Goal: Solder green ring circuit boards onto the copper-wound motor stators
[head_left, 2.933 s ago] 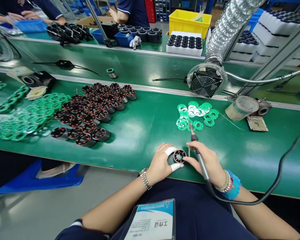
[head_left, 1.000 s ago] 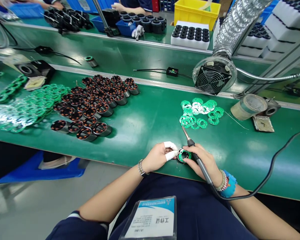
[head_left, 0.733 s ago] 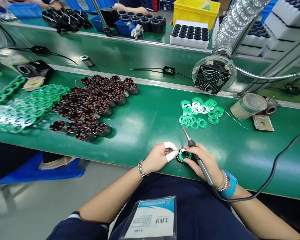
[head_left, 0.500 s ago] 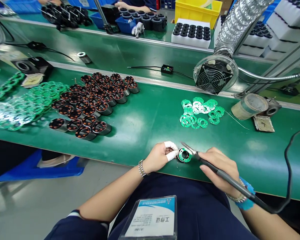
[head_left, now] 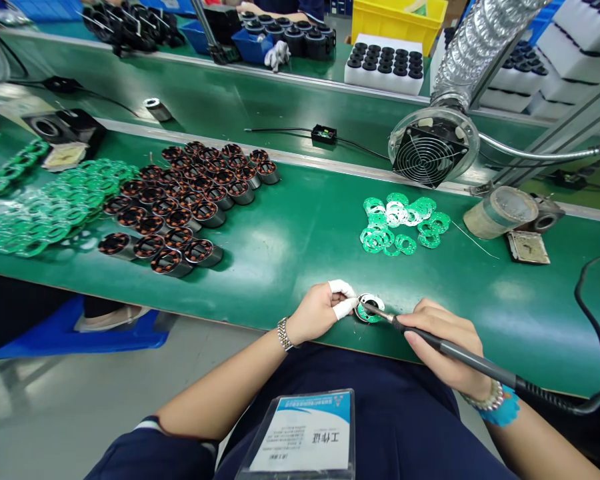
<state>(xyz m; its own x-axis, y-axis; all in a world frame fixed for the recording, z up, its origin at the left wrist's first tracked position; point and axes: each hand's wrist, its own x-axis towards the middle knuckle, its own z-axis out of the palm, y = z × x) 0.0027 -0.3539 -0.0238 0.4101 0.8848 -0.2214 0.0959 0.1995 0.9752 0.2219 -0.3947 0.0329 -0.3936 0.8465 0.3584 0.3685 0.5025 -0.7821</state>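
Note:
On the bench edge in front of me stands a motor stator (head_left: 359, 316) with a green ring circuit board (head_left: 366, 315) on top. My left hand (head_left: 325, 310), white covers on thumb and finger, is closed in a pinch at the stator's left rim. Whether a thin wire is also between those fingertips is too small to tell. A soldering iron (head_left: 443, 348) lies in the grip of my right hand (head_left: 447, 340). Its metal tip reaches over the board's upper left part, apparently touching it, and covers some of the central hole.
Loose ring boards (head_left: 405, 245) lie beyond my hands. Copper-wound stators (head_left: 180, 217) stand in rows at left beside green board panels (head_left: 55, 210). A fume fan (head_left: 425, 157) hangs at the back; a tin (head_left: 500, 213) and sponge tray (head_left: 527, 247) are right. The iron's cord (head_left: 593, 333) loops at right.
The soldering iron's tip has moved down from above the board onto its upper left part, with my right hand shifting slightly. My left hand has stayed at the stator's rim.

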